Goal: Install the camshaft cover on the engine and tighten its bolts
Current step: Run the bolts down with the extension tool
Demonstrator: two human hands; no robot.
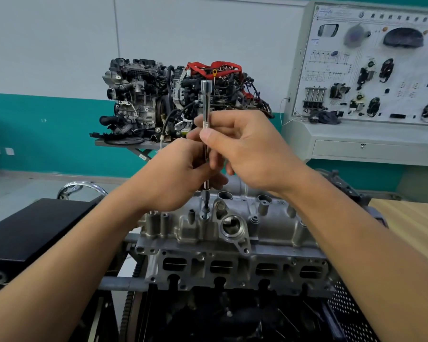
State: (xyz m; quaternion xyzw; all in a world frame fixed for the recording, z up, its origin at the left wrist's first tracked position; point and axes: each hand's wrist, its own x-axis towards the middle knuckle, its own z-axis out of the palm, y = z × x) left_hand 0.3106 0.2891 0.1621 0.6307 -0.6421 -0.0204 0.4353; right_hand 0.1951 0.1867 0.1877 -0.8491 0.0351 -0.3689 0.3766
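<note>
The grey cast camshaft cover (269,225) sits on top of the engine (232,270) in front of me. A long chrome socket extension bar (206,99) stands upright over it, its lower tip on a bolt (205,213) near the cover's left middle. My right hand (247,149) pinches the bar's knurled part between thumb and fingers. My left hand (176,176) wraps the bar lower down and hides its middle.
A black case (35,233) lies at the left, a wooden tabletop (410,225) at the right. Behind stand a display engine on a stand (178,99) and a training board with car parts (371,70). A perforated metal guard (351,314) sits low right.
</note>
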